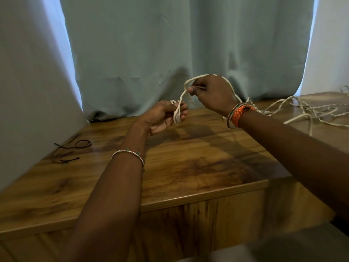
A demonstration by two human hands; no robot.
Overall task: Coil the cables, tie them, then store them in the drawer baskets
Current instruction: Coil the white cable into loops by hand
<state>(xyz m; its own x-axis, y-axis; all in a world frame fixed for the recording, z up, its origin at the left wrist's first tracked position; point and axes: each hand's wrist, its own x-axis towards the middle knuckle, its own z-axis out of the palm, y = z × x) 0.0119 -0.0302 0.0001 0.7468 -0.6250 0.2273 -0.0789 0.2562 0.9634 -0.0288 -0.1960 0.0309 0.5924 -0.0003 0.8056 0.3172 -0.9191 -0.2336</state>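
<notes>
Above the worktop (188,167), your left hand (164,118) grips the white cable's (182,97) plug end; right hand (211,93) pinches its loop, slack trailing rightward.

glossy wood table (188,167), matt cloth curtain (170,44)

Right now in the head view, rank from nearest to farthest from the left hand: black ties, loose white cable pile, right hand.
1. Right hand, just up-right of the left hand.
2. Black ties, tabletop's left.
3. Loose white cable pile, far right.
</notes>
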